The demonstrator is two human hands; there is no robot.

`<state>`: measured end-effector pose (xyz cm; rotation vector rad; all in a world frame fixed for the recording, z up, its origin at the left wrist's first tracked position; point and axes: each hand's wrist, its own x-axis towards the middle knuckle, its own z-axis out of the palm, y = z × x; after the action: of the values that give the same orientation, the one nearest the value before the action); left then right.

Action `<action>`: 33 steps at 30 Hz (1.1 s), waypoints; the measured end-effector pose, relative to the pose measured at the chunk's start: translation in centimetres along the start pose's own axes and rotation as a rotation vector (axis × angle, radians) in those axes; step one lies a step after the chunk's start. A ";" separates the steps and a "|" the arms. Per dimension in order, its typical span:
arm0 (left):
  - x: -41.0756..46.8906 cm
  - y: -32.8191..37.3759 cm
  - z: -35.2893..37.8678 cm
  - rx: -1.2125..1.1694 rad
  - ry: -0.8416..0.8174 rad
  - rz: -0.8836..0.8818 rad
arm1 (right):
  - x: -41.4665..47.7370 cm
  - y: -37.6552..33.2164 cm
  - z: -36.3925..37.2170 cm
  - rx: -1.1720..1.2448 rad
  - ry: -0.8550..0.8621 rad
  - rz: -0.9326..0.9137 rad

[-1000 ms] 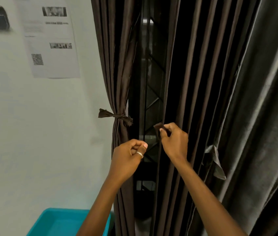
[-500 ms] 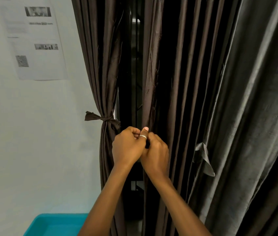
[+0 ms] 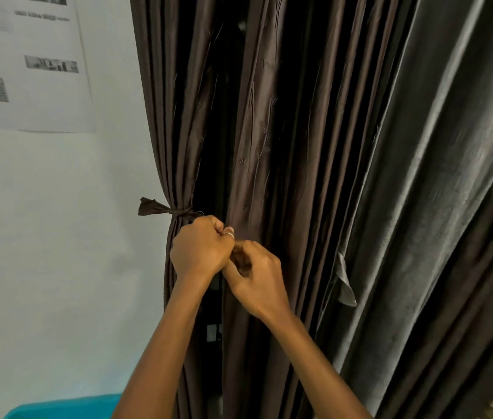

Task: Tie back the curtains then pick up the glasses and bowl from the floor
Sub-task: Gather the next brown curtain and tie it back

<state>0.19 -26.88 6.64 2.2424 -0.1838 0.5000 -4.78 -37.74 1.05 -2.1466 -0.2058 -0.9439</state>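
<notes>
Brown curtain (image 3: 269,146) fills the frame, one panel cinched by a tie (image 3: 175,211) at nine o'clock. At centre, left hand (image 3: 200,252) and right hand (image 3: 257,279), fingers curled, pinch its fabric, apparently mid-tying. Next, likely a firm knot. Glasses and bowl unseen.

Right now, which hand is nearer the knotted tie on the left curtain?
Left. The left hand sits just below-right of the knotted tie, almost touching; the right hand is lower and farther right.

Brown pleated curtains (image 3: 257,131) hang, one cinched by a tie (image 3: 160,208).
</notes>
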 end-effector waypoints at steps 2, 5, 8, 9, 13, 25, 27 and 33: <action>0.1 -0.7 -0.1 0.010 0.017 0.021 | -0.1 0.5 -1.3 -0.017 0.073 0.017; 0.0 -1.5 0.0 -0.006 0.056 0.050 | 0.4 1.6 -3.7 -0.140 0.465 0.122; -0.1 -2.0 0.3 -0.042 0.079 0.069 | 1.3 2.7 -5.3 -0.168 0.573 0.261; -0.1 -2.1 0.5 -0.061 0.078 0.070 | 1.5 3.1 -5.6 -0.172 0.551 0.297; -0.1 -2.0 1.4 -0.122 0.038 0.102 | 1.8 4.5 -6.2 -0.136 0.477 0.364; 2.4 -4.2 -0.3 -0.135 0.189 -0.015 | 5.1 10.7 -13.0 -0.203 0.283 0.409; 2.3 -3.9 0.1 -0.115 0.201 0.001 | 5.5 11.0 -13.0 -0.226 0.262 0.395; 0.8 -3.5 1.5 -0.134 0.291 -0.006 | 4.3 10.8 -11.0 -0.238 0.329 0.372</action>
<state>2.41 -25.65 3.69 2.0127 -0.0579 0.7802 -3.35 -53.63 2.33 -2.0971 0.4728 -1.1184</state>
